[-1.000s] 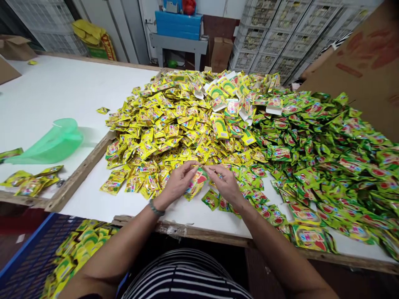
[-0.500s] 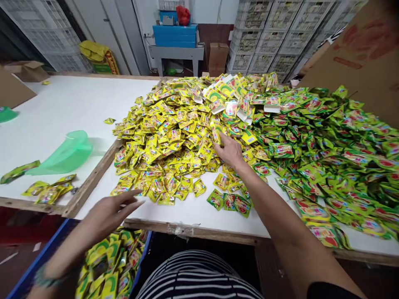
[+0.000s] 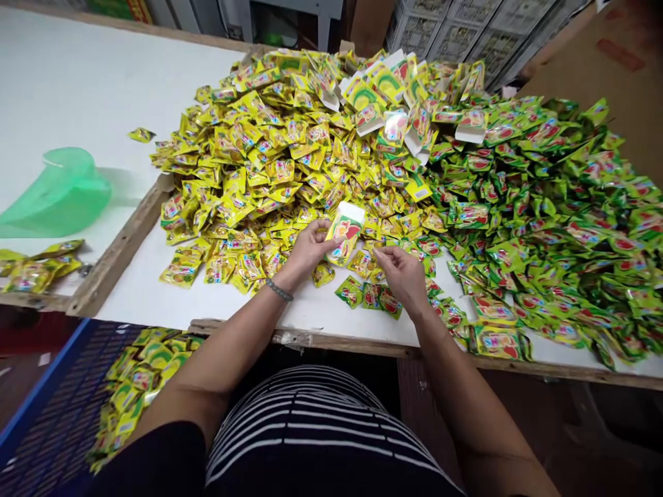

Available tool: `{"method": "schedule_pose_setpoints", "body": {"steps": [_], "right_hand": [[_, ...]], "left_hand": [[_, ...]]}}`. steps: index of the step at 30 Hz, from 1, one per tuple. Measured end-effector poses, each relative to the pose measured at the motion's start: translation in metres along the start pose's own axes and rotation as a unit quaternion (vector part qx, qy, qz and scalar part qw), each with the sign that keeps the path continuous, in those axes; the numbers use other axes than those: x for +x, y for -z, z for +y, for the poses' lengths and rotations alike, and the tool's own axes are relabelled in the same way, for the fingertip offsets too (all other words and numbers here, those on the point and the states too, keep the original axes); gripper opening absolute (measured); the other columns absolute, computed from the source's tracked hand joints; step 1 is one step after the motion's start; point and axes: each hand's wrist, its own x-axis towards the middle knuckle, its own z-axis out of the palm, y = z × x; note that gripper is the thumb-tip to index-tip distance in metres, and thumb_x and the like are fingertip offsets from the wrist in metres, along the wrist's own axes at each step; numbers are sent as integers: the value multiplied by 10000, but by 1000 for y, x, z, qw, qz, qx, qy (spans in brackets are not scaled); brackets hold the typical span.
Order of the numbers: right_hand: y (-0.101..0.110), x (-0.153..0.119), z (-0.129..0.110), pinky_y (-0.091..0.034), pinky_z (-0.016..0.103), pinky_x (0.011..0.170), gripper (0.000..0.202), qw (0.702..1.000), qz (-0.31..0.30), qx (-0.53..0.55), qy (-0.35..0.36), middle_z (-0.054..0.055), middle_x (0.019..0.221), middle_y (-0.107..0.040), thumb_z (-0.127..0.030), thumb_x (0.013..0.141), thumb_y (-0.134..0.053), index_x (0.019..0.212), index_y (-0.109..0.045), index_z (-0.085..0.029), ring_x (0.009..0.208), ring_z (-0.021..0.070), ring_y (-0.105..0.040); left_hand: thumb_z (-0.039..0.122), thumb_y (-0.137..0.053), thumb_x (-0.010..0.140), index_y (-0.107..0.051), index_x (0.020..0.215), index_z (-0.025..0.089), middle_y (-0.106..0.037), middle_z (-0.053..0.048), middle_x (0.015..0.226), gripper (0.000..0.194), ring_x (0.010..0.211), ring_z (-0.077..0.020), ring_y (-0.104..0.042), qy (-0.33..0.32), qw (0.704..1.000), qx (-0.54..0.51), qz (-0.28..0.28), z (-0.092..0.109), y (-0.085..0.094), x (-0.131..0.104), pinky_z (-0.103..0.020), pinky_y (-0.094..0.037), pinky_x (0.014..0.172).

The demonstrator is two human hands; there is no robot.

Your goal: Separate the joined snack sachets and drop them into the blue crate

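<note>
My left hand point(image 3: 309, 250) grips a small yellow-and-green carton point(image 3: 342, 238) with red fruit printed on it. The carton's white flap stands open at the top end. To its right, my right hand point(image 3: 405, 275) has thumb and fingertips pinched together; whatever is between them is too small to make out. Just beyond those fingertips lies a yellow sachet point(image 3: 361, 264). Several green sachets point(image 3: 371, 295) lie in a row on the white table below the hands. Behind the carton rises a heap of yellow sachets point(image 3: 280, 169).
Green sachets point(image 3: 518, 200) are heaped on the right. Open cartons point(image 3: 386, 86) lie atop the pile. A green translucent scoop point(image 3: 67, 197) rests at left beyond a wooden strip point(image 3: 121, 241). Below the table edge, a blue crate point(image 3: 46, 386) contains filled cartons point(image 3: 139, 376).
My left hand has moved from the table's front edge to the middle and now holds a carton. My right hand has drawn back from the pile. The view has tilted down.
</note>
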Motion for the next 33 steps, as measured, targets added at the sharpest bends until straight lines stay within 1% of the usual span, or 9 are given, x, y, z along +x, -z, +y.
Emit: {"method": "schedule_pose_setpoints", "body": {"steps": [3,6,9,13,16,19,22,28,33], "right_hand": [[-3,8,15,-463,389,761,372,981,2,-182,72,92,827,-637,-542,787,-626,846,-670,-178,827,246,-578],[-11,13,22,-434,376,762,313,962,-41,-245,113,101,847,-603,-483,724,-707,726,-608,-186,860,258,-537],[-8,13,24,-391,318,626,387,981,-15,-182,59,12,642,-505,-506,729,-686,589,-465,-220,653,185,-472],[0,12,22,-365,280,527,412,994,76,56,-48,-45,557,-442,-567,756,-625,613,-428,-235,532,137,-438],[-3,14,17,-403,280,534,377,979,32,191,-63,-39,590,-497,-559,730,-665,663,-486,-234,557,143,-496],[-6,14,12,-372,272,512,378,979,-28,194,-47,-50,560,-454,-540,711,-702,635,-503,-227,532,125,-436],[-3,11,10,-342,264,493,389,985,-43,163,-35,-52,534,-428,-541,718,-699,610,-510,-218,534,119,-408],[-6,5,8,-376,258,512,324,990,31,136,-20,-63,566,-461,-475,667,-755,753,-590,-211,533,108,-425],[-12,2,4,-446,289,545,413,981,-49,183,-46,-30,635,-566,-550,651,-741,853,-611,-215,573,144,-517]], "left_hand": [[319,-839,532,-552,837,154,-665,8,734,451,608,-105,-589,0,999,42,-16,-1,10,-2,-217,-450,582],[352,-808,575,-560,771,149,-591,35,637,376,533,-77,-503,12,993,113,-31,0,16,-4,-201,-368,518],[370,-769,627,-558,682,150,-495,54,541,310,474,-62,-394,21,972,232,-39,3,20,-6,-208,-256,470],[332,-746,647,-620,683,153,-518,41,550,222,510,-85,-436,24,947,313,-63,5,21,-8,-222,-267,491],[347,-732,676,-661,788,147,-591,10,634,240,571,-106,-505,22,959,270,-83,3,17,-9,-230,-333,529],[381,-720,705,-659,826,134,-627,-17,707,282,610,-106,-526,22,973,213,-88,0,12,-10,-232,-374,561],[381,-733,697,-653,829,129,-642,-22,760,295,639,-96,-529,30,976,191,-102,-4,10,-10,-222,-390,583],[351,-772,651,-661,829,129,-635,-7,721,306,603,-84,-523,44,978,184,-93,-8,10,-9,-216,-387,568],[336,-822,578,-696,858,126,-687,-36,799,372,669,-119,-596,66,982,150,-92,-8,8,-9,-242,-448,620]]}}
